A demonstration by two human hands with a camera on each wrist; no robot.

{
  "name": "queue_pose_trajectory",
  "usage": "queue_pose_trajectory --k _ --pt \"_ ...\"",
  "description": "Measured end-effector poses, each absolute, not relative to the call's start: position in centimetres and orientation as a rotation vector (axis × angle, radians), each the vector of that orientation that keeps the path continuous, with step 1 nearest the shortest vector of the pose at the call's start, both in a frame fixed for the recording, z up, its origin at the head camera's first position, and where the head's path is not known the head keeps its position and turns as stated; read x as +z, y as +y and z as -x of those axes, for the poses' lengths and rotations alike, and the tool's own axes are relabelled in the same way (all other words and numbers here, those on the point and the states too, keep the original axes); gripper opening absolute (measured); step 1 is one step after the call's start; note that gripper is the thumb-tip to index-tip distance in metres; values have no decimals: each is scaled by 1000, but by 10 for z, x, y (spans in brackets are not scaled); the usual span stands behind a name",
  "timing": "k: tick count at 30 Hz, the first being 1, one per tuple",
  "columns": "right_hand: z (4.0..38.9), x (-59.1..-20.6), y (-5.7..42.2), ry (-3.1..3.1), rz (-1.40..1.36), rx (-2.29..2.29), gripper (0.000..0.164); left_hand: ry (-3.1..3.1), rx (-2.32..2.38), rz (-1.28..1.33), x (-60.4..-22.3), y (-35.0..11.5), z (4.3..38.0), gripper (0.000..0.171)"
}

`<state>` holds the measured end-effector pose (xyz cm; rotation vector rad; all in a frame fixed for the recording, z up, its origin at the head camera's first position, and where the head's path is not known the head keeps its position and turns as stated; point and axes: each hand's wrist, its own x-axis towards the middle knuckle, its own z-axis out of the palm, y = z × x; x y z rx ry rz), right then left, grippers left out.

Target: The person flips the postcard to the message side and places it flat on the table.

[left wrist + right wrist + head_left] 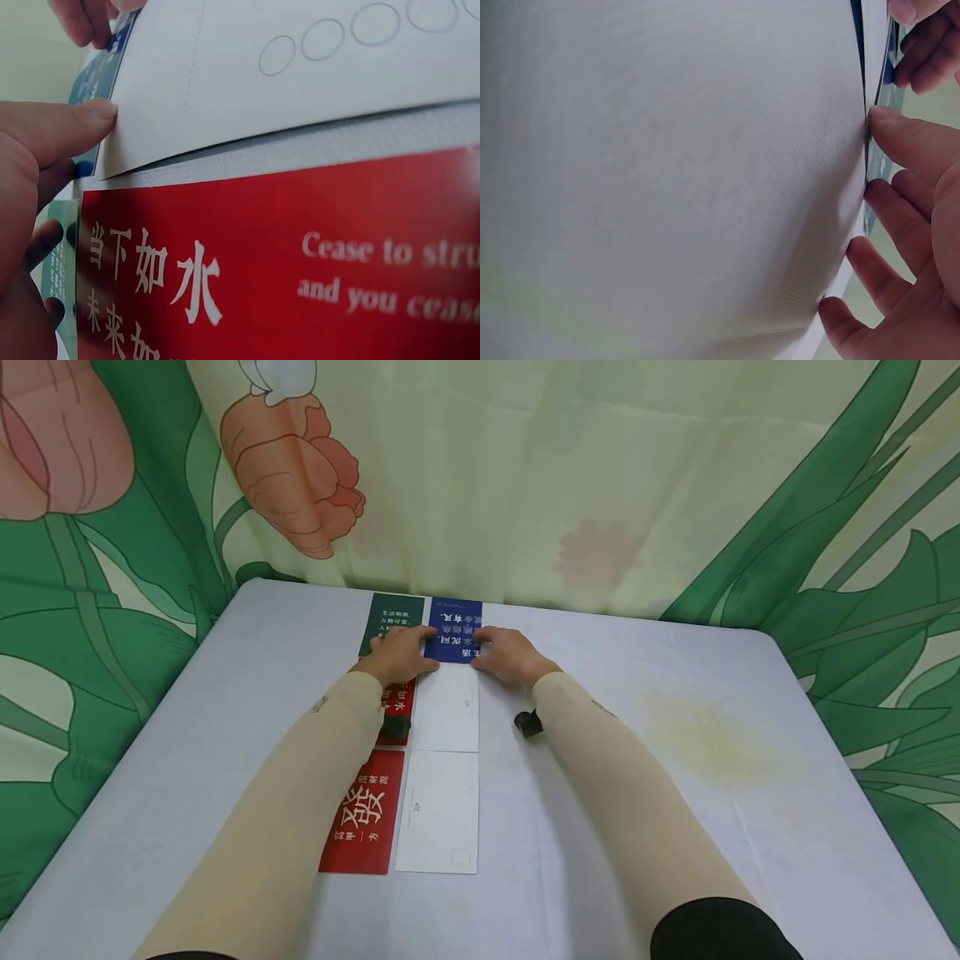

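Note:
A dark blue postcard (454,635) with white writing lies flat at the far end of a row of cards. At its left edge is my left hand (400,653), thumb tip at the near corner and fingers relaxed, partly over a dark green postcard (390,610). My right hand (513,656) touches the blue card's right edge with its thumb and fingertips, the other fingers spread on the cloth in the right wrist view. Just nearer lies a white postcard back (447,710). Beneath the left wrist, a red postcard (225,247) is partly hidden.
Another red postcard (367,814) and another white postcard back (438,814) lie at the near end of the two columns. A white cloth covers the table (637,843). A flowered curtain (480,485) hangs behind its far edge. Both wrists carry small black cameras.

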<state>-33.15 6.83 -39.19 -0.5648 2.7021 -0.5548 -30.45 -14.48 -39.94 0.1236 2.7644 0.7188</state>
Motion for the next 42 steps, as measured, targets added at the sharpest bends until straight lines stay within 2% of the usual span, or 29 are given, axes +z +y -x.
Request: queue_pose_trajectory --k 13,27,37,42 --pt "334 -393 67 2713 552 -581 57 2849 672 -112 -400 -141 308 56" --pt "335 -393 68 2717 627 -510 53 2828 646 -128 -399 -142 307 62" --pt "335 -392 69 2729 666 -555 45 2832 669 -184 -397 -146 306 54" --pt "334 -394 70 2737 672 -635 51 2848 718 -191 -396 -147 308 50"
